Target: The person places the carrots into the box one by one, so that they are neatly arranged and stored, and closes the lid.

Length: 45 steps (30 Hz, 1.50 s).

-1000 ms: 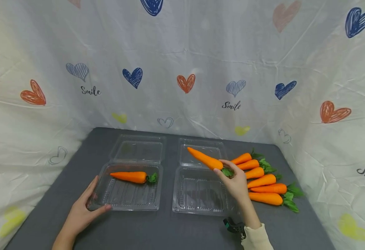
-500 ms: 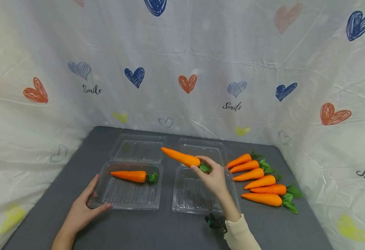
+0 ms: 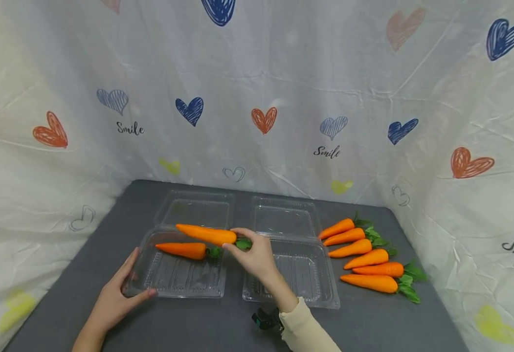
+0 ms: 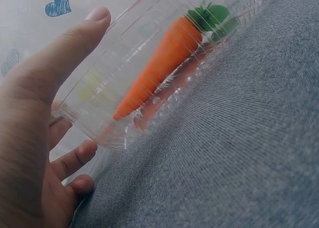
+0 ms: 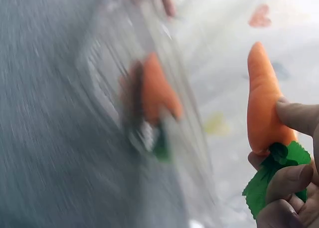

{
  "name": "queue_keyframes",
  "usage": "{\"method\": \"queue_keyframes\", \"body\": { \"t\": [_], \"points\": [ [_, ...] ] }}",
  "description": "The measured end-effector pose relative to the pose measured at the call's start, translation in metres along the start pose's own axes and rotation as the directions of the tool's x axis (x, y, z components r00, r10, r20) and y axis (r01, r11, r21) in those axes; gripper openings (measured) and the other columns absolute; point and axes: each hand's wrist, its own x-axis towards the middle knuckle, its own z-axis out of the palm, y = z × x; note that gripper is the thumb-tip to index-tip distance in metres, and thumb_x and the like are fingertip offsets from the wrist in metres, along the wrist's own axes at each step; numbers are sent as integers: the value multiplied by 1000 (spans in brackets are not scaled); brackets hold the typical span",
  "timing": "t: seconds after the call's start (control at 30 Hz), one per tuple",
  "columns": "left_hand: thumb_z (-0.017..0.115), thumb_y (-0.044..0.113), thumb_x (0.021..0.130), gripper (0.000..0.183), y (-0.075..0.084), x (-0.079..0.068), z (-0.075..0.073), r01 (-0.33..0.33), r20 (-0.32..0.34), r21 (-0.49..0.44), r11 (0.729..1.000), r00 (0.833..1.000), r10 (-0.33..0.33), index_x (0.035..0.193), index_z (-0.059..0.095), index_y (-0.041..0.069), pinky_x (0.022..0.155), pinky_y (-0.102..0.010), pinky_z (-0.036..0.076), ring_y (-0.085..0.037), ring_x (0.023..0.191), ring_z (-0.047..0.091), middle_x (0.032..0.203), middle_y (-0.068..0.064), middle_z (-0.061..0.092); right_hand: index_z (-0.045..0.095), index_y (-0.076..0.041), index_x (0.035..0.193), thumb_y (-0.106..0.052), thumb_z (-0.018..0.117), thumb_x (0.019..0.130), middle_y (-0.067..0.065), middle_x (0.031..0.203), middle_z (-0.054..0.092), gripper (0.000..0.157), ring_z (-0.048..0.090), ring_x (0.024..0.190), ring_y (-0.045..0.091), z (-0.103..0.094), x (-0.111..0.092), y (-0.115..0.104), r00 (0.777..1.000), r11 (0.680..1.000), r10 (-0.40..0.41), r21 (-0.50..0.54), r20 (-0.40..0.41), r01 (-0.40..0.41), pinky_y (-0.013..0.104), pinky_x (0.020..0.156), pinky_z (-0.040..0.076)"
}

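A carrot (image 3: 206,234) with green leaves hangs over the back of the left clear plastic container (image 3: 186,293), its tip pointing left. Near its leafy end, the thumb and fingers of my right hand (image 3: 253,253) pinch it; the right wrist view shows this grip on the held carrot (image 5: 264,98) up close. Inside the left container lies another carrot (image 3: 182,250), also pointing left. My left hand (image 3: 115,296) holds that container by its near left corner, thumb along the front and fingers at the left side. In the left wrist view, the lying carrot (image 4: 159,68) shows through the clear wall.
To the right stands a second open container (image 3: 301,274), its lid (image 3: 285,217) folded back. Several carrots (image 3: 368,283) lie in a row at the table's right side, leaves outward. A heart-print curtain (image 3: 221,63) surrounds the grey table (image 3: 195,327).
My right hand has carried the carrot leftward from above the right container to above the left one, lowering it slightly. My left hand has stayed at its corner.
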Motion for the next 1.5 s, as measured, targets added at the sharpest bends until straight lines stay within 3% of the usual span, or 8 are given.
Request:
{"method": "queue_keyframes", "body": {
  "t": [0.33,0.83,1.0,1.13,1.23,1.33,1.4,1.5],
  "points": [
    [91,33,87,112,0,0,3,-13,-12,-15,1000,1000,13,172,18,30,78,-22,44,15,108,42,173,-18,27,77,-14,127,-35,85,93,3,103,80,41,43,48,1,45,0,-14,995,1000,18,10,101,-19,19,49,37],
    [91,35,87,113,3,-1,2,18,-5,-12,1000,1000,-18,172,17,31,78,-23,46,19,107,38,172,-18,28,80,-15,124,-45,85,90,0,102,82,46,56,62,-4,68,-7,-10,994,974,46,-226,95,-23,17,55,43],
    [91,36,86,113,2,-1,1,24,1,-6,1000,1000,-24,172,17,33,78,-24,47,22,109,36,173,-17,27,81,-18,123,-47,86,88,-2,101,81,46,57,62,1,71,-4,-13,988,935,75,-353,133,-24,19,55,42],
    [90,38,87,113,1,-1,0,34,14,3,999,999,-34,172,16,34,80,-24,48,23,110,36,174,-16,26,81,-21,122,-48,88,86,-5,102,81,45,61,63,8,77,-3,-19,985,865,90,-501,149,-3,23,56,43],
    [89,39,88,113,1,0,-1,44,30,9,999,999,-44,172,14,35,83,-29,50,9,116,47,174,-15,24,82,-22,119,-49,89,84,-6,99,80,45,60,65,12,83,-2,-24,986,798,97,-603,137,5,26,56,43],
    [88,36,89,113,1,0,0,42,47,-19,999,998,-41,172,11,35,89,-44,54,-24,127,58,175,-17,20,82,-22,112,-49,90,83,-5,87,76,41,57,61,15,87,-2,-27,986,741,108,-671,123,3,29,54,43],
    [88,34,90,114,2,0,1,36,51,-45,998,998,-34,172,9,34,93,-59,53,-45,130,56,175,-18,18,81,-21,109,-49,90,83,-3,82,73,39,58,61,16,88,-1,-28,986,718,118,-696,120,-2,31,54,44],
    [88,32,90,114,4,-1,1,30,51,-80,996,998,-26,172,8,34,96,-74,45,-55,132,52,175,-19,16,79,-19,110,-48,90,83,-1,83,73,41,62,65,19,88,0,-29,982,705,141,-709,122,-13,33,56,48]
  ]
}}
